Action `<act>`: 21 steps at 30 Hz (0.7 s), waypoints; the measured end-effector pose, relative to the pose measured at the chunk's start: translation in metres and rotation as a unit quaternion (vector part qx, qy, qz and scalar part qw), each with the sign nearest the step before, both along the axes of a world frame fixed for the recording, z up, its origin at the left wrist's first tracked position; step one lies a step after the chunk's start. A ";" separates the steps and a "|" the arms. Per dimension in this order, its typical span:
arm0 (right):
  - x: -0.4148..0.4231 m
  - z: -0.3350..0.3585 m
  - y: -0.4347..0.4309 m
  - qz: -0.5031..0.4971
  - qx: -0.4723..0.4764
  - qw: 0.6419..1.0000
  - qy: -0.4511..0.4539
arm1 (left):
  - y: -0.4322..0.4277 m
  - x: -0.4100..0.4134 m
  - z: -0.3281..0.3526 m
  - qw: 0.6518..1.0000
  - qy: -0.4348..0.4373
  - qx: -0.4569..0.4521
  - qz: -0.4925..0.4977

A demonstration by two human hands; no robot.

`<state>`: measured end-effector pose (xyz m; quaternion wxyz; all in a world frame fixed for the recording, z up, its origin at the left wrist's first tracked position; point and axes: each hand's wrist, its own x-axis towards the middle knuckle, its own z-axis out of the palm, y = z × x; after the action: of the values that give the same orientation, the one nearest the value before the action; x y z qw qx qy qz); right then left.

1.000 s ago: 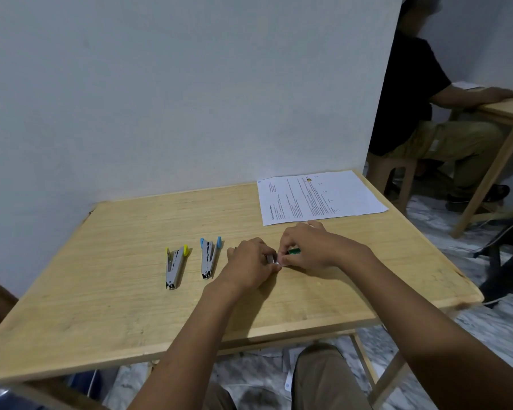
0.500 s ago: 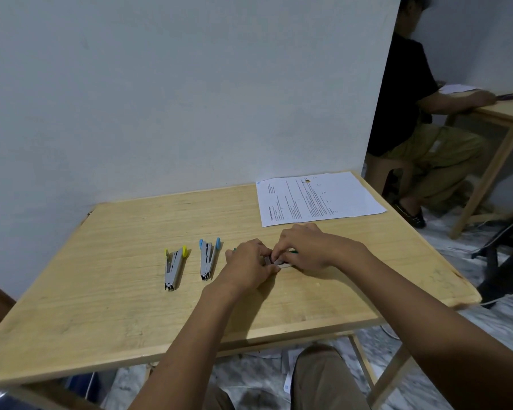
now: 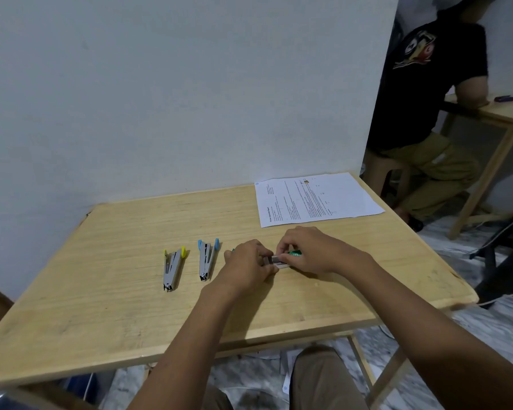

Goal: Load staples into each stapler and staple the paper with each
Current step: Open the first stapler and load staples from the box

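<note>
**Head view.** Step in hand: getting staples out for loading (my judgement, since no stapler is in my grasp yet). Both hands meet over the middle of the desk (image 3: 131, 306).

- My left hand (image 3: 246, 269) is curled, its fingertips pinching the grey end of a small staple box (image 3: 279, 261).
- My right hand (image 3: 319, 251) is also curled and grips the green end of the same box from above.
- The box sits low over the desk between the two hands. I cannot tell whether it touches the wood, nor whether the grey part is a tray or the strip itself.

The yellow stapler (image 3: 171, 269) and the blue stapler (image 3: 206, 261) lie side by side to the left of my left hand. The blue one is nearer to it, and neither is touched. Each lies spread in a V with its coloured tips pointing away from me. The paper (image 3: 317, 199) lies flat at the far right corner, beyond my right hand and apart from it.

Next move, as I judge it: draw one strip free, carry it left to the blue stapler and seat it in the open channel. A light pinch is needed, because strips likely snap.
</note>
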<state>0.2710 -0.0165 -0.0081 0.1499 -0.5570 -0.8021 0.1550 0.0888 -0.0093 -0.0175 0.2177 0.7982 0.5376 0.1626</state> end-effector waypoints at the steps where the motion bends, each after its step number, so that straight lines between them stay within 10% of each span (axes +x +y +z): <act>1: -0.001 0.000 -0.002 -0.006 0.003 1.000 0.013 | 0.001 0.000 -0.001 1.000 -0.005 -0.004 0.004; 21: -0.008 0.000 -0.009 -0.036 -0.018 0.998 0.040 | -0.002 -0.002 0.000 1.000 -0.017 0.019 0.007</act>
<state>0.2627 -0.0253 -0.0082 0.1772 -0.5815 -0.7719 0.1860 0.0864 -0.0116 -0.0172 0.2106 0.7957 0.5359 0.1881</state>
